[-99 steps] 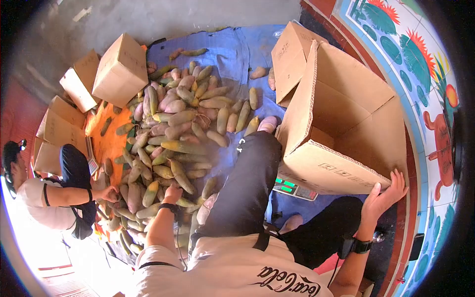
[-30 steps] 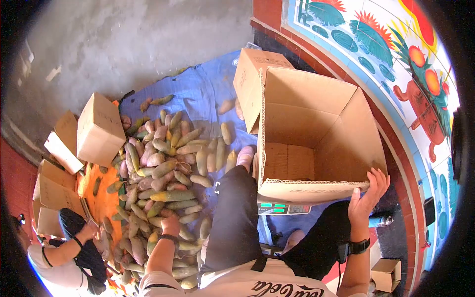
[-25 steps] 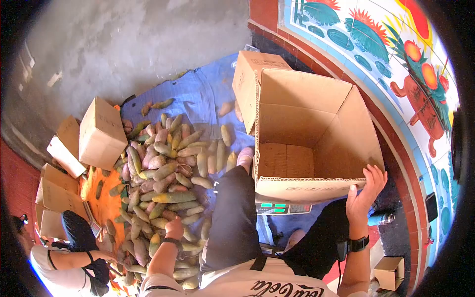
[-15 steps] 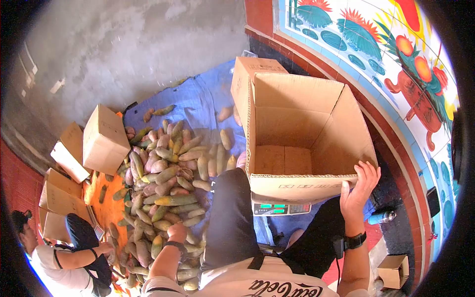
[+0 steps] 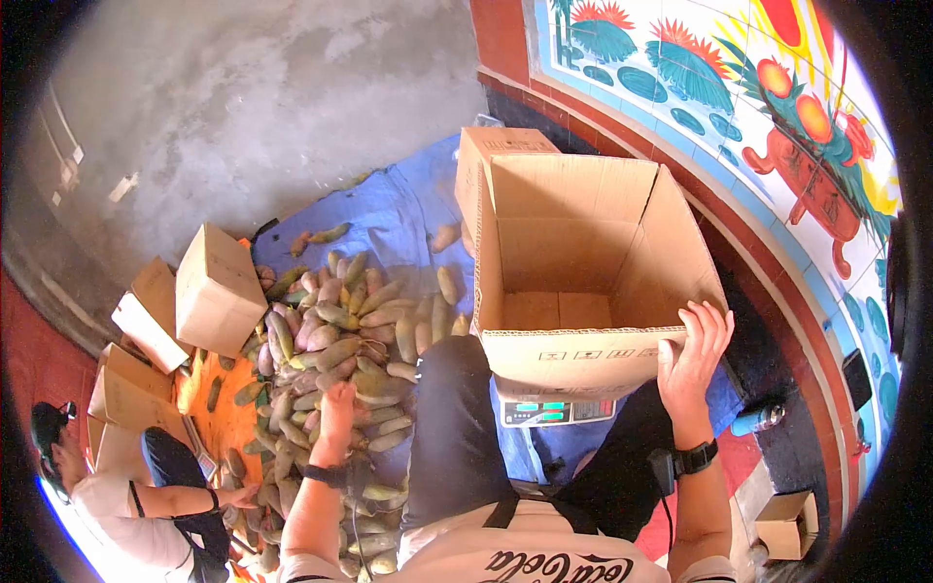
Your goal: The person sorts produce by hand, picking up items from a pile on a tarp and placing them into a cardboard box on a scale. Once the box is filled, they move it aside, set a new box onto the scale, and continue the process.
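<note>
My right hand [image 5: 698, 355] grips the near right corner of a large open cardboard box [image 5: 573, 361], its thumb on the outer front face. The box stands on a digital scale [image 5: 556, 412] with lit green displays, and its visible floor is bare. My left hand [image 5: 337, 420] is over a pile of long green and pinkish radishes [image 5: 330, 321], beside a thick green one [image 5: 382, 388]. Its fingers are blurred, so whether they close on a radish cannot be made out.
A co-worker [image 5: 117, 505] sits at the lower left, a hand by the pile. Cardboard boxes [image 5: 222, 290] stand behind them; another box [image 5: 505, 142] is behind mine. A blue bottle [image 5: 756, 421] lies at right, near a small box [image 5: 787, 525]. Blue sheeting [image 5: 389, 209] covers the floor.
My left hand has moved farther out over the pile. My right hand stays on the box's corner. The whole view has shifted slightly.
</note>
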